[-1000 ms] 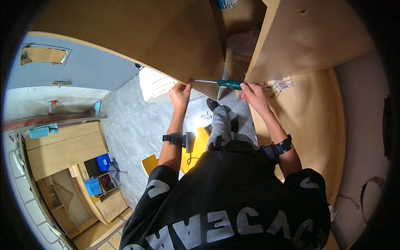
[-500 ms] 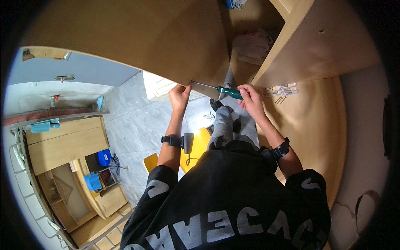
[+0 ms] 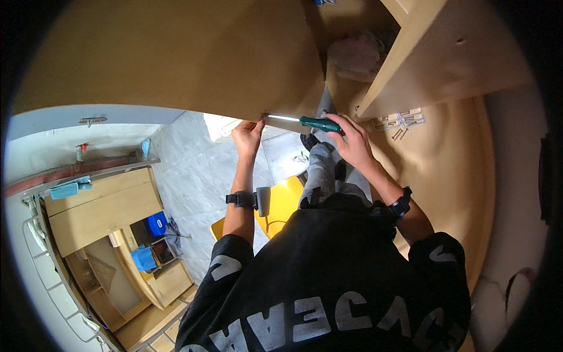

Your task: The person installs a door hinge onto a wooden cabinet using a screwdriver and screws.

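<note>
My right hand [image 3: 353, 141] is closed around the end of a screwdriver [image 3: 319, 124] with a green handle. The screwdriver lies nearly level, its metal shaft pointing left to the lower edge of a large wooden cabinet door [image 3: 223, 64]. At that edge, my left hand [image 3: 248, 138] has thumb and fingers pinched together beside the tip. Whatever sits between those fingers is hidden or too small to name. Whether the tip is seated in a screw cannot be made out.
On the wooden surface at right lie several screws [image 3: 400, 134] and white wire hangers [image 3: 404, 118]. A wooden panel [image 3: 446, 64] rises above them. Inside the cabinet is a pinkish bundle [image 3: 358, 56]. A yellow chair [image 3: 282, 202] stands below my left arm on grey floor tiles [image 3: 187, 164].
My right hand has shifted slightly, its fingers now further over the handle, and the screwdriver sits more level. My left hand stays pinched at the door edge. The whole view has tilted a little.
</note>
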`<state>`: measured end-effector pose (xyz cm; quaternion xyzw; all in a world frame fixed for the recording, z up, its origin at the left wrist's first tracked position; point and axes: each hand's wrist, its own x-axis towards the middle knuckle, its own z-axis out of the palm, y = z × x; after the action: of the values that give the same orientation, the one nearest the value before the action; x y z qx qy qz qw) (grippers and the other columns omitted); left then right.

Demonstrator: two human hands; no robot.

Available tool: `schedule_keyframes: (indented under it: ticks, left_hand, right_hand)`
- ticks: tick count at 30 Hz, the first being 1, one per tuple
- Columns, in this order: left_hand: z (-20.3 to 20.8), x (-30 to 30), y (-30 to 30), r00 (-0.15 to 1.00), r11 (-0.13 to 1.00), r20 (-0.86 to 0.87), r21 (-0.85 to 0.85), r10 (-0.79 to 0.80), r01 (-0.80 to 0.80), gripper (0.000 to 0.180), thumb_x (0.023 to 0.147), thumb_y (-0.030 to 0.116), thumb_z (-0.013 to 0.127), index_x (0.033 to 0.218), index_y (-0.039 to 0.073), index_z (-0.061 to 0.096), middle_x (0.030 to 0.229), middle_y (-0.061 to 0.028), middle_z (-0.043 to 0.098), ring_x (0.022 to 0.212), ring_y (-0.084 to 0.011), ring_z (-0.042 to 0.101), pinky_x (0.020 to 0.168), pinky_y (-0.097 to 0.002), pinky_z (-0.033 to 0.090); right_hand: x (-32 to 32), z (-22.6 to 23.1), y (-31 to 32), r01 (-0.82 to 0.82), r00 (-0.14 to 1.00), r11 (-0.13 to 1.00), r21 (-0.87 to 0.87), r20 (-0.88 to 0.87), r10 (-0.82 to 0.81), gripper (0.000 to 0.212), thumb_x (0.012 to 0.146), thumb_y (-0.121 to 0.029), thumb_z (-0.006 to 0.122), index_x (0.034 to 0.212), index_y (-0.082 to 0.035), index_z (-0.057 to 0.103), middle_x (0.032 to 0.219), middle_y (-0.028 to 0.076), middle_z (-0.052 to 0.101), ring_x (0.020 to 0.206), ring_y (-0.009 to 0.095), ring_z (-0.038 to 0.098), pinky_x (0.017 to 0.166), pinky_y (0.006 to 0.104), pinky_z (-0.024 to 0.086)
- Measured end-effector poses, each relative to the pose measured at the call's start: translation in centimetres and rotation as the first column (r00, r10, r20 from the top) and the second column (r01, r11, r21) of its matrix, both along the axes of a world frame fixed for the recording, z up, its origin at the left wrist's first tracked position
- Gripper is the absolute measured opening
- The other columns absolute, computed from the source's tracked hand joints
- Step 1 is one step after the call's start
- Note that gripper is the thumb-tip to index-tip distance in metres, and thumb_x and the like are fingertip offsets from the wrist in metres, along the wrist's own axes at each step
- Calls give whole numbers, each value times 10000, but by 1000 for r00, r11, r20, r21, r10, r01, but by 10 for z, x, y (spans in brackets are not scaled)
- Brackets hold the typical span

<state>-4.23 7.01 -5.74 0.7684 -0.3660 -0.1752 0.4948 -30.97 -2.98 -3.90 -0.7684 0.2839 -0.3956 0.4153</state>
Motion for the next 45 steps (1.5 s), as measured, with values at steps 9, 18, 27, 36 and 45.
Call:
schedule_keyframes:
  ticks: [9, 18, 27, 36, 45]
  left_hand:
    - [-3, 5, 1, 998, 999, -53, -38, -19, 17, 151, 785, 5, 652, 898, -93, 637, 828, -107, 680, 753, -113, 623, 703, -238, 490]
    - [-2, 7, 0, 1000, 1000, -14, 5, -20, 20, 145, 785, 15, 658, 895, -79, 642, 816, -96, 684, 738, -108, 621, 694, -234, 485]
    - [-4, 10, 1, 998, 999, -40, 13, -50, 51, 170, 785, 13, 660, 915, -94, 633, 851, -97, 681, 773, -105, 619, 709, -232, 482]
    - [-6, 11, -1, 1000, 999, -17, 37, -10, 11, 161, 780, 32, 665, 893, -80, 645, 833, -97, 684, 764, -106, 621, 706, -237, 483]
    - [0, 10, -1, 999, 998, 8, 46, -42, 42, 162, 780, 27, 659, 897, -84, 642, 830, -103, 683, 761, -105, 619, 709, -236, 481]
  right_hand:
    - [5, 1, -4, -248, 966, 314, 917, 207, 158, 214, 917, -129, 486, 1067, 14, 537, 781, 87, 584, 560, 111, 568, 455, 208, 426]
    - [6, -1, 6, -132, 987, 922, -363, -138, 87, 303, 797, 3, 569, 1101, 8, 575, 942, 140, 575, 766, 276, 612, 656, 295, 491]
    - [11, 2, -5, -292, 952, 323, 900, 243, 184, 224, 883, -109, 536, 1064, 23, 552, 810, 100, 603, 593, 135, 585, 523, 227, 453]
    - [11, -1, 10, -90, 994, 927, -364, -97, 58, 323, 760, 29, 592, 1082, 14, 579, 923, 140, 582, 793, 291, 604, 674, 323, 497]
    - [14, -2, -4, -241, 969, 462, 853, 189, 157, 238, 894, -149, 546, 1058, 23, 556, 721, 64, 602, 536, 77, 537, 489, 188, 412]
